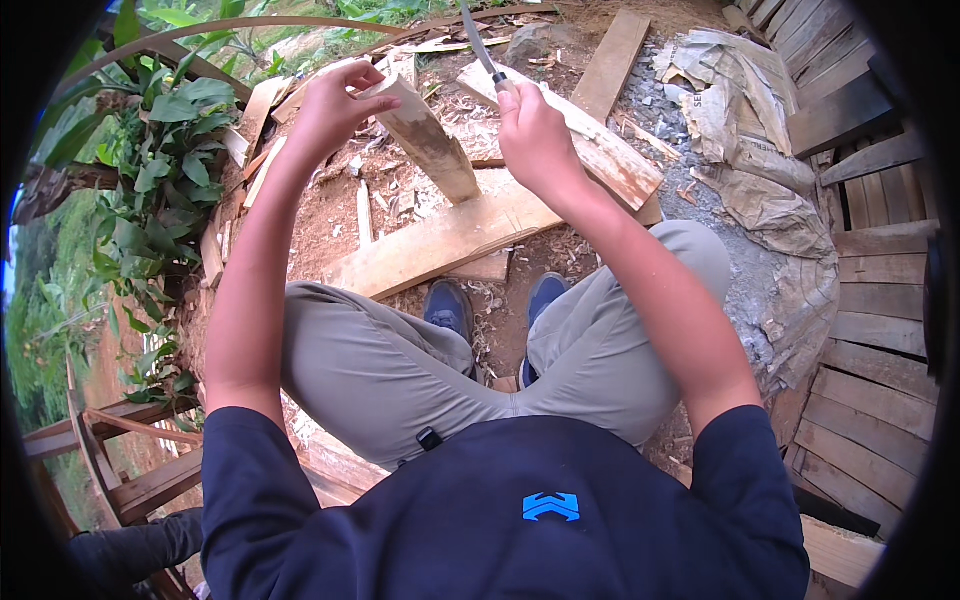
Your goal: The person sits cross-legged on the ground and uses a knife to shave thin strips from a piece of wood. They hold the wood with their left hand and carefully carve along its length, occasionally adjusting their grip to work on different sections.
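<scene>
A thick wooden block [428, 140] stands tilted, its lower end on a flat plank [440, 240] in front of my feet. My left hand [340, 100] grips the block's upper end, thumb on the near edge and fingers curled at the far side. In my right hand [536, 132], closed round a dark handle, is a large knife [478, 42] with its blade pointing up and away. That hand is to the right of the block, apart from it. Behind it lies a pale, rough-hewn piece of timber [610, 160].
Wood chips and shavings cover the soil around the planks. Another board [612, 65] lies at the far right, beside crumpled paper sacks [765, 160] on grey gravel. A slatted wooden wall [880, 340] runs along the right. Leafy plants [170, 150] grow on the left.
</scene>
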Tool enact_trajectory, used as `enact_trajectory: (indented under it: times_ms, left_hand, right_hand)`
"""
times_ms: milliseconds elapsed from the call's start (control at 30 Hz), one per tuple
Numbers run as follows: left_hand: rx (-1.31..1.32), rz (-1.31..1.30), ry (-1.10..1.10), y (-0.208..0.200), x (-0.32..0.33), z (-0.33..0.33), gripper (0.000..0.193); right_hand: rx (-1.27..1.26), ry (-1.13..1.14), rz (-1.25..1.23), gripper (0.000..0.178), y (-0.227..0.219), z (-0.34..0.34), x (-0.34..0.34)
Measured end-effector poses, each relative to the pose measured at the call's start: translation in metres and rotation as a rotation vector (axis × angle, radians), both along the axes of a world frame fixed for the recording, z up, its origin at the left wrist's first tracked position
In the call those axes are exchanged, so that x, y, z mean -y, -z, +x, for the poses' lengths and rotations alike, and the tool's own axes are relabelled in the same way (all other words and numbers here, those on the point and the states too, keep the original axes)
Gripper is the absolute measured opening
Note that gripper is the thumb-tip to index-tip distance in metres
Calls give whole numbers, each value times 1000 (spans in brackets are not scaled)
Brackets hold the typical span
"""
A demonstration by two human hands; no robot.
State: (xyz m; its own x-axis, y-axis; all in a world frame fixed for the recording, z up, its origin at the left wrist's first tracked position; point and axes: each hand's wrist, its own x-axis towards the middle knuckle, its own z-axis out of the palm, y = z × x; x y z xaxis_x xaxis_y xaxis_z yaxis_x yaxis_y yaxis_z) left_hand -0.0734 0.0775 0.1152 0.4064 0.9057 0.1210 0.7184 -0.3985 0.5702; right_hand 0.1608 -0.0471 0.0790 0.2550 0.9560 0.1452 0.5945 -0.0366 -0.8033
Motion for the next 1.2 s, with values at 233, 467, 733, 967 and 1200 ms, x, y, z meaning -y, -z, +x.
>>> enact_trajectory:
  times_ms: [233, 467, 733, 967, 1200]
  left_hand:
    - [-73, 7, 55, -4, -10, 8, 40]
    - [-16, -28, 55, 4, -12, -8, 37]
    - [-67, -39, 57, -7, 2, 6, 30]
    - [-14, 24, 61, -4, -1, 10, 30]
    - [-57, -68, 53, -4, 5, 7, 32]
  right_hand:
    - [269, -201, -348, 29, 44, -20, 23]
    - [-86, 19, -2, 32, 17, -16, 7]
    - [162, -189, -345, 31, 58, -29, 16]
    - [-180, 17, 141, 34, 17, 1, 16]
    - [82, -282, -331, 35, 106, -2, 18]
